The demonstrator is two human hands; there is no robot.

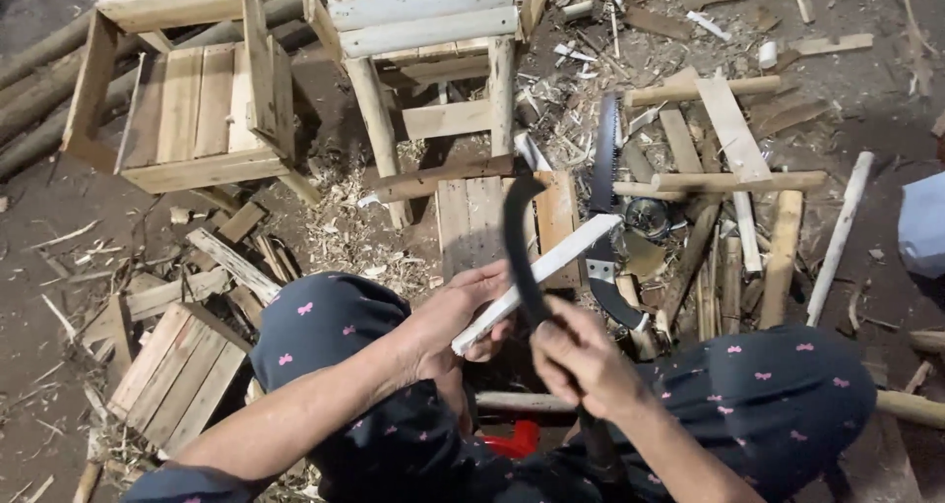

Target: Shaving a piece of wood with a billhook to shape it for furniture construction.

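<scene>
Left hand: I see it clamped on a pale stick, steadying it for cutting;
Right hand: closed round a curved knife, blade against the stick

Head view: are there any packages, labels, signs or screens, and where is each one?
None can be seen: only wood pieces, a hand saw lying on the ground and a curved dark blade in the right hand, laid against the pale stick that the left hand holds.

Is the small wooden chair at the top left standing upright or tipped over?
Tipped over. The wooden chair lies on its side, its slatted seat facing the camera.
</scene>
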